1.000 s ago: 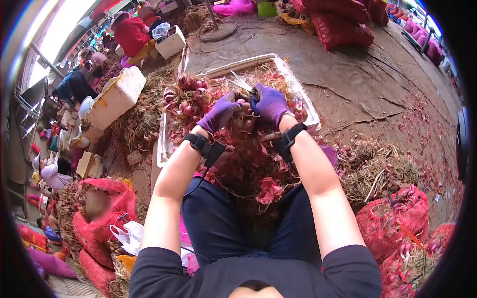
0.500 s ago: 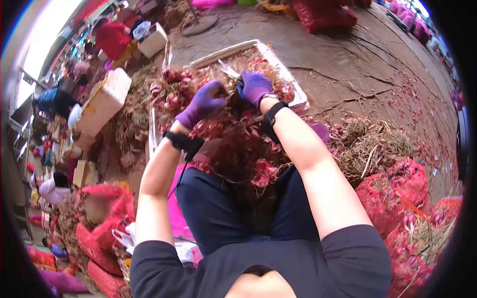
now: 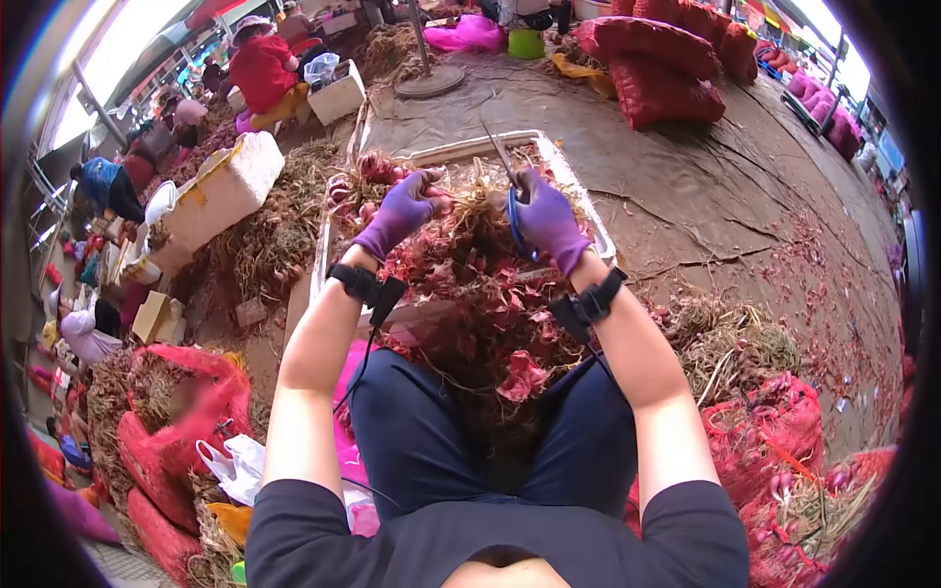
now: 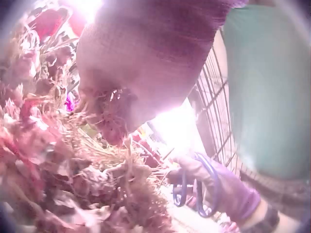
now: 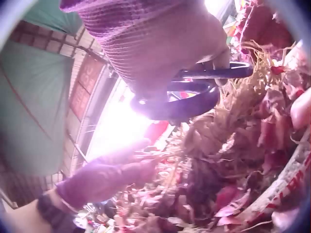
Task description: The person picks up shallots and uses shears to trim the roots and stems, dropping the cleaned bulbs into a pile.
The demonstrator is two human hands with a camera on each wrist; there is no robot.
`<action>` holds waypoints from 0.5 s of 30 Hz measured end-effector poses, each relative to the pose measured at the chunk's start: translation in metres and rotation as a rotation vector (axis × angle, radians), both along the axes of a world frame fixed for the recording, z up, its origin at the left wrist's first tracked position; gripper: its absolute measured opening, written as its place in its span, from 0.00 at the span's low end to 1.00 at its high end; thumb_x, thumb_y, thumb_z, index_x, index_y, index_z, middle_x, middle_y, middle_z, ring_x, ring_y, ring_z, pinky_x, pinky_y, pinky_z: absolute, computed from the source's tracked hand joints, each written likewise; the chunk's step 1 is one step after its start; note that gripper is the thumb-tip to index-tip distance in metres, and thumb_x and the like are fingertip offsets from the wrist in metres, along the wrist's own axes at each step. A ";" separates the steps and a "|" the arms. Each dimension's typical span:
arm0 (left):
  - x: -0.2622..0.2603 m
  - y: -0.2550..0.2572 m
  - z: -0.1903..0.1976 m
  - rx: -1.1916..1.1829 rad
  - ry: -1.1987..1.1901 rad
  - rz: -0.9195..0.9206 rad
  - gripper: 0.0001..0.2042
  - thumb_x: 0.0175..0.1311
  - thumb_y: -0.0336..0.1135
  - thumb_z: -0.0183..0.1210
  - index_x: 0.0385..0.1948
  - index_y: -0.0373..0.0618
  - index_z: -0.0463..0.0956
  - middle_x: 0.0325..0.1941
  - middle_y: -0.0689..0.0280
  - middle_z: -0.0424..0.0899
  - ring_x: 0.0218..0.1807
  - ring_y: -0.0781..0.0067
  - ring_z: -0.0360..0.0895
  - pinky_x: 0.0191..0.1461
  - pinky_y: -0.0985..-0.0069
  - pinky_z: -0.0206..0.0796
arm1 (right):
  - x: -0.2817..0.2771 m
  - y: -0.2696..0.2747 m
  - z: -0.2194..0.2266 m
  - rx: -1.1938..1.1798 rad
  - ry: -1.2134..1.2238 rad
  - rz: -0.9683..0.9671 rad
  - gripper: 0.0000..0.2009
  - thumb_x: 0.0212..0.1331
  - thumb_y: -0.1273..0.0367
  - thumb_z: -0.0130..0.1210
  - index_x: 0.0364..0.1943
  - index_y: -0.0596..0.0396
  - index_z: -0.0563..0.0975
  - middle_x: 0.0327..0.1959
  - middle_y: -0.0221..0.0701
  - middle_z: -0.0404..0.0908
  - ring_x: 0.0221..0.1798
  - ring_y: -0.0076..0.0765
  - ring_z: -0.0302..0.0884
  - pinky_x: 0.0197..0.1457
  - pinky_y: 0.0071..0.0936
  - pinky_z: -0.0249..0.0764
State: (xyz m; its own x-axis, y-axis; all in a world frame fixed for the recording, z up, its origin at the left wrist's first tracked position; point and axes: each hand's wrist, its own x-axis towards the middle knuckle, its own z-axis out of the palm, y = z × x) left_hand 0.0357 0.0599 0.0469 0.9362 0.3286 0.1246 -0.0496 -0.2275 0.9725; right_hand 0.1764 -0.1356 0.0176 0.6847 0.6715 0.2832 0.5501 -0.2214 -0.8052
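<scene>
My left hand (image 3: 400,210), in a purple glove, pinches a red shallot (image 3: 443,204) over the left side of a white foam box. Dry straw-coloured stalks (image 3: 474,210) lie just right of it, between the two hands. My right hand (image 3: 551,223), gloved alike, grips scissors with blue handles (image 3: 515,223), their blades pointing up and away. The right wrist view shows the handle loops (image 5: 194,106) around the fingers. In the left wrist view the glove hides most of the shallot. Shallots (image 3: 377,169) are heaped at the box's far left corner.
The foam box (image 3: 590,214) holds loose red skins (image 3: 461,265). Dry stalks (image 3: 745,343) and red mesh sacks (image 3: 774,421) lie to the right. Another foam box (image 3: 235,186) stands left, with people working beyond. Full red sacks (image 3: 662,88) sit at the far right.
The hands were together at the blades a second ago, then drew apart. Now the left hand holds a shallot at the left, and the scissors point more upright. The head view has shifted too.
</scene>
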 end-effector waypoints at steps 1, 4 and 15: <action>-0.001 -0.002 0.010 -0.057 0.053 0.031 0.18 0.60 0.22 0.60 0.52 0.36 0.69 0.39 0.64 0.78 0.39 0.75 0.78 0.45 0.77 0.76 | 0.000 0.003 -0.002 0.109 0.233 0.223 0.26 0.57 0.46 0.56 0.42 0.57 0.74 0.32 0.40 0.79 0.38 0.39 0.80 0.42 0.39 0.76; 0.002 0.006 0.001 -0.185 -0.012 0.036 0.17 0.60 0.21 0.60 0.51 0.35 0.70 0.40 0.63 0.78 0.40 0.71 0.80 0.46 0.75 0.78 | -0.049 -0.034 0.022 0.024 0.842 0.498 0.31 0.59 0.40 0.52 0.43 0.59 0.73 0.30 0.36 0.78 0.35 0.31 0.79 0.38 0.33 0.78; -0.021 -0.009 0.004 -0.271 0.098 -0.094 0.15 0.67 0.36 0.59 0.52 0.42 0.72 0.47 0.66 0.81 0.46 0.76 0.78 0.50 0.78 0.71 | -0.060 -0.018 -0.003 0.028 1.118 0.446 0.31 0.61 0.39 0.49 0.43 0.58 0.73 0.28 0.32 0.77 0.26 0.26 0.75 0.29 0.23 0.74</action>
State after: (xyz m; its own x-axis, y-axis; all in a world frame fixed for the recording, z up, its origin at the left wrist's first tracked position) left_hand 0.0151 0.0510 0.0511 0.9673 0.2489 -0.0484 0.0391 0.0424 0.9983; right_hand 0.1164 -0.1535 0.0144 0.2701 0.9148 -0.3003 -0.4313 -0.1639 -0.8872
